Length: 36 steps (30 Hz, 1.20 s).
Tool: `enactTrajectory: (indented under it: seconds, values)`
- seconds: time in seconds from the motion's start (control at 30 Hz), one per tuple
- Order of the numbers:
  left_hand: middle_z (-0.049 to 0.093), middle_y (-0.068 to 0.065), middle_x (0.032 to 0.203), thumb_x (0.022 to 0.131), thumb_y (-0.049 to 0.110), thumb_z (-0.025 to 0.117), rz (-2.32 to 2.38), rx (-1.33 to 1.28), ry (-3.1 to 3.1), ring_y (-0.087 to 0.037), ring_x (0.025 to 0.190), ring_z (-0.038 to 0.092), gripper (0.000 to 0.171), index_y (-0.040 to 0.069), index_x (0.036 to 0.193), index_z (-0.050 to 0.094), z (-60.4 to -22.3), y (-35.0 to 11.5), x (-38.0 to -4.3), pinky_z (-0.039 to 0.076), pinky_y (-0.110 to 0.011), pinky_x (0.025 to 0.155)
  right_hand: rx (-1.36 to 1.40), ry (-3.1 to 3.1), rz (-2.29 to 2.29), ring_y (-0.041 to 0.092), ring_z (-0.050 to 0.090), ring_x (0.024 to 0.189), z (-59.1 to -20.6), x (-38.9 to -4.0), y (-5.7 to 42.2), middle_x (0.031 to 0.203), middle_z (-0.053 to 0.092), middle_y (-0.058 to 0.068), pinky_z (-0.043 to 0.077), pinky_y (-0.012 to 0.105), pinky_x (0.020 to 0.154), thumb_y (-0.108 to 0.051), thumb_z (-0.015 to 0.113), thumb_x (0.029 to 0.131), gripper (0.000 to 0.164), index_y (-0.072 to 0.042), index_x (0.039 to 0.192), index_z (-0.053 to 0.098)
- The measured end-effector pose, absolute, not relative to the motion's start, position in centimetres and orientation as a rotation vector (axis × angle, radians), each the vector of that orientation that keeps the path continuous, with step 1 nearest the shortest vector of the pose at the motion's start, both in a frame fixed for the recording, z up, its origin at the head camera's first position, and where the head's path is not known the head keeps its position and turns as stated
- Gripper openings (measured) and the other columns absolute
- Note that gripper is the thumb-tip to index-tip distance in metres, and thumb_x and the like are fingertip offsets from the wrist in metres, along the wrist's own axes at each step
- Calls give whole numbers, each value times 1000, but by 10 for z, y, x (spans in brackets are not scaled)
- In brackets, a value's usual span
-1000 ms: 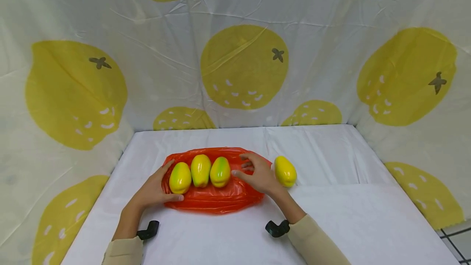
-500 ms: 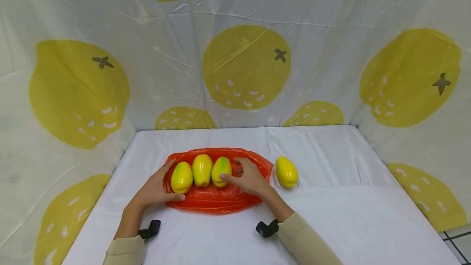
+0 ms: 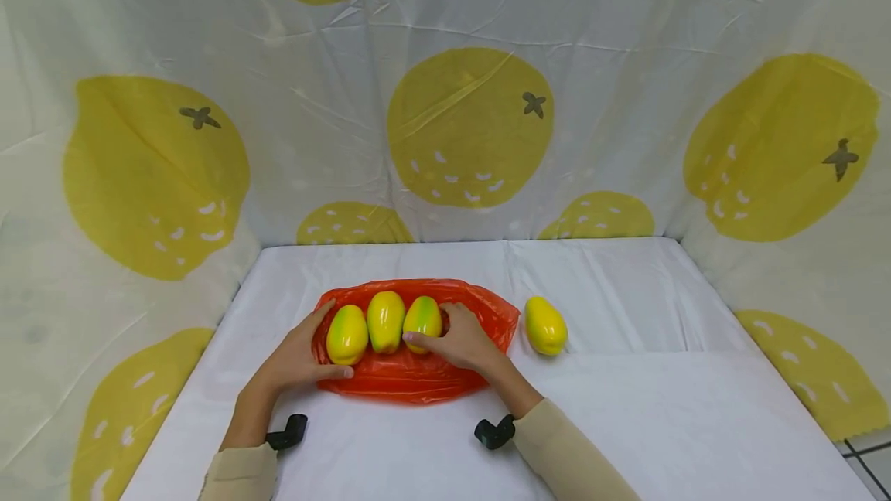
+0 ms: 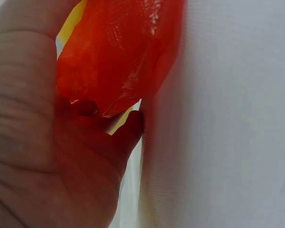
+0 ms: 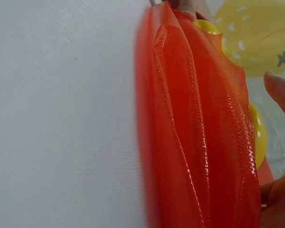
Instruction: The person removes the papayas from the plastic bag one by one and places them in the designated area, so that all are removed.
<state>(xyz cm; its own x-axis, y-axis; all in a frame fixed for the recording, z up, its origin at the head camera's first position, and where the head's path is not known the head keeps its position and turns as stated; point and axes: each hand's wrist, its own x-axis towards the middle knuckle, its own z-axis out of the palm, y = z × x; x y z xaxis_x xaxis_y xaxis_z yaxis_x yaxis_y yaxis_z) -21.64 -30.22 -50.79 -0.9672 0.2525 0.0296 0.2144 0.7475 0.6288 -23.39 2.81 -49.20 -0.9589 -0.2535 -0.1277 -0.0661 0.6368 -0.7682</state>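
A crumpled red plastic bag [image 3: 418,385] lies spread on the white table, with three glossy yellow-green mango-shaped fruits in a row on it. My right hand [image 3: 462,339] curls round the right-hand fruit [image 3: 423,317], thumb across its front and fingers at its far side. At the bag's left end, my left hand [image 3: 295,354] rests with straight, spread fingers, beside the left fruit [image 3: 346,336]. The middle fruit [image 3: 385,322] stands between the two. In the left wrist view, red film [image 4: 118,52] passes between thumb and fingers, with a gap to the palm.
A fourth, similar fruit [image 3: 546,325] lies on the white tablecloth [image 3: 661,408] to the right of the bag. Lemon-print cloth [image 3: 605,130] hangs at the back and both sides of the table. Each wrist carries a black camera [image 3: 496,433].
My right hand has moved left from beside the lone fruit and closed round the right-hand fruit on the bag. The left hand has stayed at the bag's left end.
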Motion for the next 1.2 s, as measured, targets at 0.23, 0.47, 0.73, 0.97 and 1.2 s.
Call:
enactTrajectory:
  seconds: [0.23,0.47,0.73,0.97,1.2]
  values:
    - [34,-18,165,66,59,90,1023,383,2882,-44,148,36,130,14,165,19,-509,-303,-216,38,-72,112,-297,2657,-1229,28,54,128,-498,-234,25,143,56,11,56,49,103,-76,71,77,102,-9,149,46]
    - [33,-18,165,66,59,90,1028,369,2877,-44,149,35,130,15,165,19,-510,-304,-217,38,-72,112,-362,2658,-1255,24,58,117,-499,-234,28,135,60,10,58,42,98,-64,73,83,89,-8,147,48]
    - [32,-19,166,67,60,90,1024,369,2877,-45,149,34,130,15,166,19,-509,-303,-216,38,-72,112,-376,2653,-1292,21,57,113,-495,-229,32,133,59,6,59,40,94,-55,75,84,81,-11,147,49]
    - [31,-19,166,67,61,89,1016,372,2878,-46,149,35,129,16,166,18,-509,-304,-215,38,-73,111,-385,2648,-1345,19,56,110,-493,-225,38,130,58,3,60,36,89,-52,77,83,80,-15,149,48]
    - [32,-20,166,68,61,88,999,363,2882,-46,148,35,129,16,166,17,-509,-304,-216,39,-72,111,-415,2613,-1430,20,57,116,-488,-220,46,137,57,2,61,38,91,-49,79,84,79,-17,149,48]
